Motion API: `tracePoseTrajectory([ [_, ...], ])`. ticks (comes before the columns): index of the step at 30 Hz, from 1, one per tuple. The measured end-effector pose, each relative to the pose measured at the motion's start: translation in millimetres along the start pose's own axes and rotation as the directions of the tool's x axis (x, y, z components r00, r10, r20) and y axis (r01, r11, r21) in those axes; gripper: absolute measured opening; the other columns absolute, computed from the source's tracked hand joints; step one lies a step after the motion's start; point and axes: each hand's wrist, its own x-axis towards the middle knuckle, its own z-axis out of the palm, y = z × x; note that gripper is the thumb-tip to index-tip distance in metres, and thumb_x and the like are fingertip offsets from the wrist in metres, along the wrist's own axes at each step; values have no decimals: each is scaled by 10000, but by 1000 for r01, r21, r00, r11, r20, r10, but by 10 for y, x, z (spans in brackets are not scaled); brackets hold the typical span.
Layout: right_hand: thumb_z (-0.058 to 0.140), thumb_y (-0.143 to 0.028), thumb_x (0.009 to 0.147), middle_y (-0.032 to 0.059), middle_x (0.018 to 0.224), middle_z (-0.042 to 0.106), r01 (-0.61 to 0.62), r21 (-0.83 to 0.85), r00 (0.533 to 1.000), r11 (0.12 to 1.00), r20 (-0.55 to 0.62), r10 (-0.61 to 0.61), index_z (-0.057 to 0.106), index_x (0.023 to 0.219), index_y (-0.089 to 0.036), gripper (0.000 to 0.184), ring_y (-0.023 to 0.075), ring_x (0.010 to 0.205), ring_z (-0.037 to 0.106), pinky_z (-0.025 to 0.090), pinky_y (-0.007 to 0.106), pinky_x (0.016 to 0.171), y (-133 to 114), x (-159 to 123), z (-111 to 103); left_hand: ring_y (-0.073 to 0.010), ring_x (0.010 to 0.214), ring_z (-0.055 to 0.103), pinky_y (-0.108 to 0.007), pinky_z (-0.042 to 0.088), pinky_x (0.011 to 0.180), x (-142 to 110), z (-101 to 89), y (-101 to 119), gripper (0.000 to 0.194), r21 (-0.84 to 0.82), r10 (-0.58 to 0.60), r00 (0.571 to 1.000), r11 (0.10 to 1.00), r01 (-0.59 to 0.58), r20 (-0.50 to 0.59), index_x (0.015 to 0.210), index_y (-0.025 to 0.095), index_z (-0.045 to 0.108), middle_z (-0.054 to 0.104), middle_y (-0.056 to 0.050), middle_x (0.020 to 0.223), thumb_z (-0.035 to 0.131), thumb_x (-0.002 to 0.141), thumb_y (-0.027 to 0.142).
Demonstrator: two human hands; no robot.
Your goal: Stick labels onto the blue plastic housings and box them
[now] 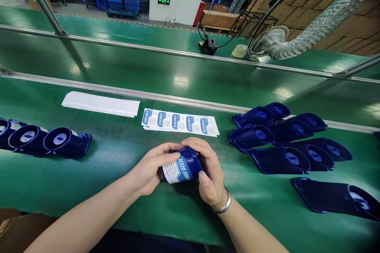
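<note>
Between my two hands, above the green bench, I hold a dark blue cylindrical housing (194, 162) with a blue and white label (175, 170) on its side. The label's large print begins "DC52Q-500". My left hand (154, 166) grips the left end, its thumb lying on the label. Around the right end wrap the fingers of my right hand (211, 172), with the thumb at its lower edge. A metal bangle (225, 202) circles my right wrist. Just beyond my hands lies a sheet of similar labels (182, 121). The housing's far side is hidden.
White strips (101, 103) lie left of the label sheet. More blue housings stand at the left (63, 142) and several lie at the right (283, 160). A metal rail (166, 96) crosses behind. Farther back are a soldering-iron stand (208, 45) and a flexible duct (320, 27).
</note>
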Motion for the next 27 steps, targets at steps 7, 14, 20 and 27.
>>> tracePoseTrajectory([
  [7, 358, -387, 938, 112, 1265, 550, 22, -41, 1000, 999, 19, -21, 490, 1337, -173, 472, 145, 1242, 540, 491, 394, 1076, -17, 26, -2, -175, 937, 650, -276, 516, 799, 38, -17, -17, 342, -71, -62, 998, 996, 61, -16, 1140, 139, 707, 668, -104, 1103, 783, 838, 280],
  [14, 367, -349, 927, 105, 1263, 536, 73, -67, 995, 995, 70, -69, 457, 1377, -182, 488, 133, 1236, 529, 496, 385, 1069, -48, 43, 16, -164, 937, 632, -278, 507, 827, 27, -4, -28, 394, -47, -53, 998, 998, 51, -29, 1071, 134, 698, 649, -68, 1040, 873, 758, 297],
  [20, 340, -375, 948, 96, 1271, 541, 35, -100, 998, 994, 54, -30, 451, 1373, -193, 476, 118, 1239, 526, 495, 355, 1073, -46, 26, 43, -169, 1013, 612, -280, 496, 869, 7, 41, -70, 466, 62, 54, 995, 997, -48, -87, 1111, 158, 683, 650, -60, 1108, 882, 748, 373],
  [27, 310, -376, 968, 81, 1336, 511, -157, -92, 988, 983, -20, 156, 428, 1393, -211, 471, 93, 1281, 504, 484, 323, 1109, -66, -47, 99, -237, 1138, 597, -368, 504, 966, 14, 50, -157, 607, 383, 281, 956, 895, -230, -84, 1233, 166, 577, 609, -107, 1235, 858, 755, 413],
])
